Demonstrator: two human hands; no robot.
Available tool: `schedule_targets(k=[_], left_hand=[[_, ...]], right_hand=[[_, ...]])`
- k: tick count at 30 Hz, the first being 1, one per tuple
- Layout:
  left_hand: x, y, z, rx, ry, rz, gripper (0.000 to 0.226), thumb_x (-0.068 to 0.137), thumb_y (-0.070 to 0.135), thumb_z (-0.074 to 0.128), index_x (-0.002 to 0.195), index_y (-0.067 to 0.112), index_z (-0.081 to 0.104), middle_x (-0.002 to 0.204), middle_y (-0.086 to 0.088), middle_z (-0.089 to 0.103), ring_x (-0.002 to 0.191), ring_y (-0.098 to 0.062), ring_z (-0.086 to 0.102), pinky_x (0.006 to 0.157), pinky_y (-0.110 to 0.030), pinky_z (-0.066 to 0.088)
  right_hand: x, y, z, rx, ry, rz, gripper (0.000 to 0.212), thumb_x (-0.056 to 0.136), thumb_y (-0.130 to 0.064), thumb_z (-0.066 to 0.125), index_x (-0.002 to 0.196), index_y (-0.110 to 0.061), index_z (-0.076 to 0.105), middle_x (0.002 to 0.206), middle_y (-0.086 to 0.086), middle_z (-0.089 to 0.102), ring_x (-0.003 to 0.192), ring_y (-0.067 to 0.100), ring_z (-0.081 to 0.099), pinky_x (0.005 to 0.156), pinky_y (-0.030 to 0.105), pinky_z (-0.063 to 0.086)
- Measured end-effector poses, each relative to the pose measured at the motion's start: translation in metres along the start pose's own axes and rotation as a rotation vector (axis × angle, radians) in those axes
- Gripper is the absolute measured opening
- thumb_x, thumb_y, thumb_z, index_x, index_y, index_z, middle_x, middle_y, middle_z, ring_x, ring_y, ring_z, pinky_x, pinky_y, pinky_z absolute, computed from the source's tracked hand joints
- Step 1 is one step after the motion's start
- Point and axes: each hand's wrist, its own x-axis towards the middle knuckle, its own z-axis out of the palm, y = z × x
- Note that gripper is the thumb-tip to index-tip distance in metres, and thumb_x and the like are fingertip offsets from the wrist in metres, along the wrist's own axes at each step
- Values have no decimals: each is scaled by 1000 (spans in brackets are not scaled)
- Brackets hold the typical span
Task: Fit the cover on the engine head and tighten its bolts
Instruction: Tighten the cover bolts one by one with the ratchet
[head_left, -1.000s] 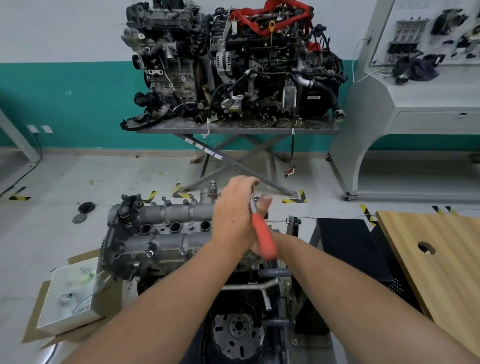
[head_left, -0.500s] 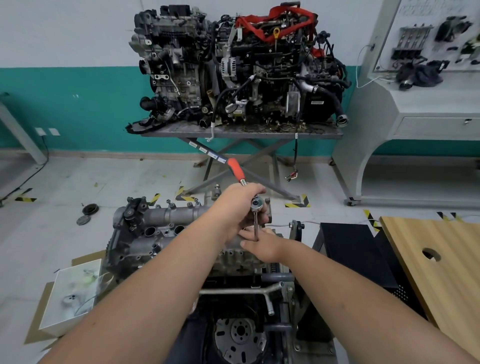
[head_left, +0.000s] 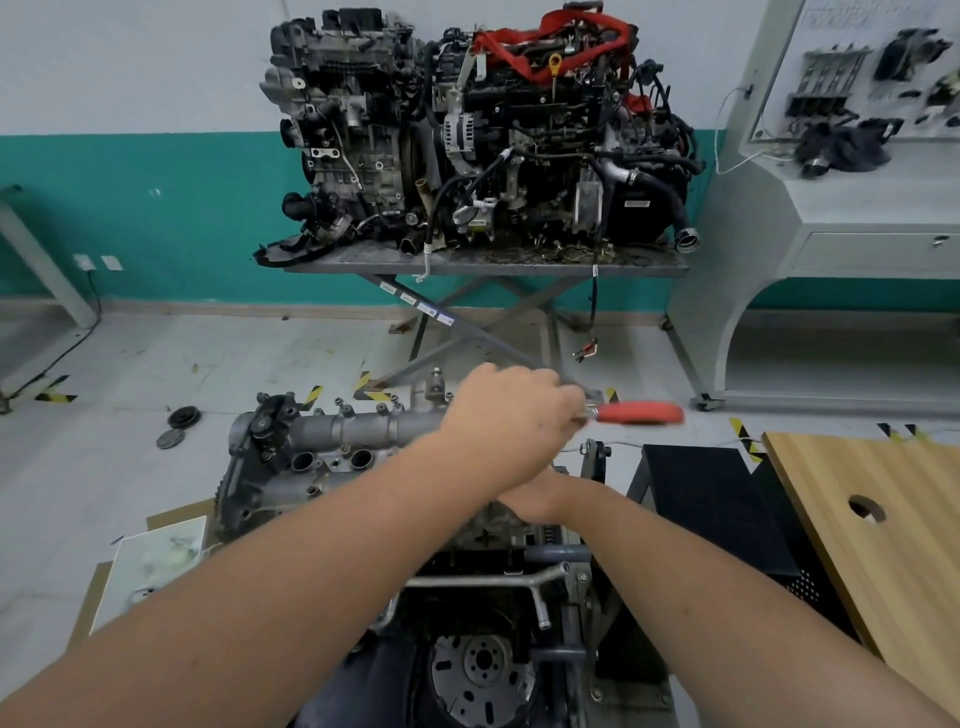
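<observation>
two hands (head_left: 511, 415), one ratchet (head_left: 639, 413), three engines (head_left: 332, 447), two black discs (head_left: 184, 417)

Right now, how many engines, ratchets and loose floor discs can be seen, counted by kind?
Engines on the far table: 2
Engine on the near stand: 1
Red-handled ratchet: 1
Discs on the floor: 2
Total: 6

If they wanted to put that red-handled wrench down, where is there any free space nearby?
The wooden tabletop to the right is bare around its round hole. The black stand beside it also looks free on top. The engine head is crowded with bolts and ports, and both arms cross over it.
</observation>
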Motion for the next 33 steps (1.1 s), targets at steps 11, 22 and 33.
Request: schedule_targets(k=[11, 22, 33], left_hand=[[-11, 20, 39, -1947, 473, -995, 58, 102, 61, 30, 87, 20, 70, 65, -5, 67, 57, -17, 60, 55, -27, 52], [-23, -7, 22, -1936, 94, -705, 19, 104, 29, 49, 99, 11, 53, 68, -9, 62, 58, -20, 58, 54, -27, 50], [-3, -25, -13, -1386, -310, -644, 12, 100, 16, 45, 93, 10, 53, 64, -4, 65, 59, -20, 66, 62, -32, 54]], right_hand=[[-4, 4, 1, 83, -1, -6, 28, 88, -37, 41, 95, -27, 66, 99, -1, 52, 107, 20, 38, 88, 29, 40], [8, 3, 3, -83, 20, -103, 38, 102, -43, 34, 76, -65, 51, 99, -13, 38, 123, 28, 32, 112, 54, 27], [5, 7, 2, -33, -13, -28, 53, 103, -49, 33, 155, -42, 22, 165, -16, 5, 151, 20, -9, 120, 47, 0]])
